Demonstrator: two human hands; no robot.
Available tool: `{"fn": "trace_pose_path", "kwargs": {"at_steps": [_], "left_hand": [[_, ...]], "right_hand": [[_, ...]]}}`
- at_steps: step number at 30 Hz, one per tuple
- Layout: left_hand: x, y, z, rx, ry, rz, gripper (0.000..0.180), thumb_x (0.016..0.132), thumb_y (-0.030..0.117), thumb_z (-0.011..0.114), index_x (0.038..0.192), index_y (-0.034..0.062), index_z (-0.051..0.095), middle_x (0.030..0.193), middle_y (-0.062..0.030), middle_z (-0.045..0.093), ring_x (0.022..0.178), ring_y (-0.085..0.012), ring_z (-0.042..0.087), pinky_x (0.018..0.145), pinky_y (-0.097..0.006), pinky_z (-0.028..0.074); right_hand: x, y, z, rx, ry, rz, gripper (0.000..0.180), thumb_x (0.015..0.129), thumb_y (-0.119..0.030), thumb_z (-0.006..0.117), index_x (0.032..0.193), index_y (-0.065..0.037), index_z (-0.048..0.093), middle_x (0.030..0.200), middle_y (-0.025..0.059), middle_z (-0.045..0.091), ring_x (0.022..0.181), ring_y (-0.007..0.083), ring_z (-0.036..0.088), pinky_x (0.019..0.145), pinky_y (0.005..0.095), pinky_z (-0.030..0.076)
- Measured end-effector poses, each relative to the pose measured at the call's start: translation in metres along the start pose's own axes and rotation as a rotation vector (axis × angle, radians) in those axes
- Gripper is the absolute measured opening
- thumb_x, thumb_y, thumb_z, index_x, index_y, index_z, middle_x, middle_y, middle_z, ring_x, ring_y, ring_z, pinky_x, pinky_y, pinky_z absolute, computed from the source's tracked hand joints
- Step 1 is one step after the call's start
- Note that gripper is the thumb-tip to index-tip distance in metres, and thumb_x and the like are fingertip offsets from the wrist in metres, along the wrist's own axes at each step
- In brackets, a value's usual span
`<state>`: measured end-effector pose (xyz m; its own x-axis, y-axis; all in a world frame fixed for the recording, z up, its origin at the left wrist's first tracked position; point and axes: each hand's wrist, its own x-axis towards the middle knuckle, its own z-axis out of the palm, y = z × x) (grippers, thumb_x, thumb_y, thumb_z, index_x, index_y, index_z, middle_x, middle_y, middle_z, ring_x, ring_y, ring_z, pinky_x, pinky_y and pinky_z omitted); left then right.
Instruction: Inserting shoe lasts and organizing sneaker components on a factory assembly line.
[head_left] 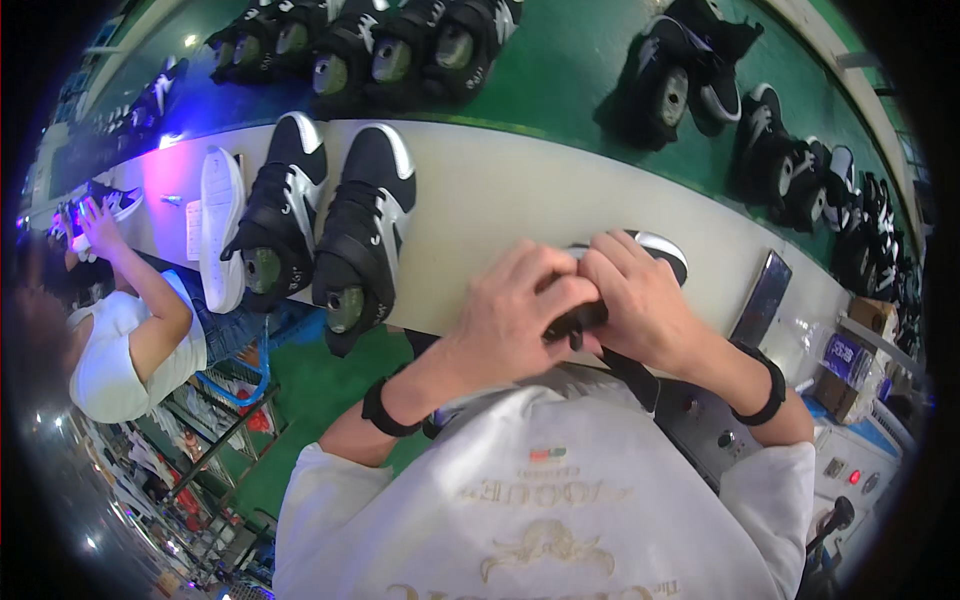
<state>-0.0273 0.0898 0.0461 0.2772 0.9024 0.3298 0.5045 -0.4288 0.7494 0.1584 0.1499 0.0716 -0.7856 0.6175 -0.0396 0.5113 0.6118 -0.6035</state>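
Note:
Both hands are closed on one black shoe (663, 250) at the near edge of the white bench. Its silver-trimmed toe shows beyond my right hand (640, 300). My left hand (522, 312) has curled fingers against the black part close to me, and the two hands meet over the middle of the shoe, hiding most of it. To the left stand two more black shoes with silver trim, one nearer (368, 215) and one farther left (283, 210). Beside them a white sole (222, 230) rests on its edge.
Across the bench (480, 190), a green conveyor belt (560, 75) carries several black shoes (400, 50). A phone (762, 298) lies on the right. A co-worker (135, 340) sits at the left under purple light. A control panel (850, 475) with a red light stands at lower right.

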Motion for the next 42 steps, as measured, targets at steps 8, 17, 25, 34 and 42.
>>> {"fn": "trace_pose_path", "kwargs": {"at_steps": [8,17,25,34,42], "left_hand": [[-0.001,-0.011,-0.001,0.011,0.071,0.031,0.034,0.060,0.020,0.089,0.089,0.0129,0.072,0.084,-0.0012,0.063,0.071,-0.0228,0.056,0.060,-0.034,0.046],[0.003,-0.013,0.000,-0.013,0.052,0.055,0.027,0.061,0.014,0.086,0.082,0.0084,0.071,0.073,-0.0023,0.061,0.062,-0.0215,0.051,0.055,-0.033,0.040],[0.005,-0.013,0.001,-0.096,0.025,0.090,0.032,0.064,0.010,0.082,0.092,0.0105,0.067,0.081,-0.0028,0.061,0.067,-0.0232,0.052,0.058,-0.035,0.043],[-0.039,0.014,-0.002,0.242,0.329,-0.165,0.025,0.079,0.016,0.080,0.097,0.0037,0.066,0.094,-0.0089,0.063,0.083,-0.0281,0.056,0.075,-0.040,0.046],[0.076,0.009,-0.014,0.218,0.536,-0.129,0.047,0.088,0.010,0.071,0.129,-0.0003,0.052,0.127,-0.0163,0.059,0.116,-0.0314,0.055,0.097,-0.043,0.044]], "right_hand": [[-0.035,0.008,-0.048,0.380,-0.060,0.010,0.044,0.074,0.000,0.076,0.116,-0.005,0.065,0.115,0.0110,0.061,0.106,0.0300,0.058,0.084,0.0385,0.051],[-0.009,0.005,-0.029,0.960,0.300,0.470,0.012,0.078,0.000,0.078,0.079,-0.001,0.066,0.075,0.0027,0.066,0.071,0.0104,0.061,0.066,0.0276,0.049],[0.048,0.041,0.019,0.916,-0.115,0.494,0.017,0.078,0.000,0.075,0.074,0.000,0.059,0.071,0.0061,0.064,0.066,0.0128,0.059,0.062,0.0299,0.049],[0.036,0.071,-0.009,0.514,0.652,0.371,0.014,0.086,-0.008,0.074,0.086,0.001,0.063,0.079,0.0063,0.064,0.075,0.0118,0.061,0.069,0.0297,0.050],[0.076,0.151,-0.015,0.415,0.583,0.805,0.120,0.076,-0.067,0.074,0.145,0.019,0.027,0.139,0.0371,0.048,0.136,0.0377,0.046,0.109,0.0378,0.040]]}}
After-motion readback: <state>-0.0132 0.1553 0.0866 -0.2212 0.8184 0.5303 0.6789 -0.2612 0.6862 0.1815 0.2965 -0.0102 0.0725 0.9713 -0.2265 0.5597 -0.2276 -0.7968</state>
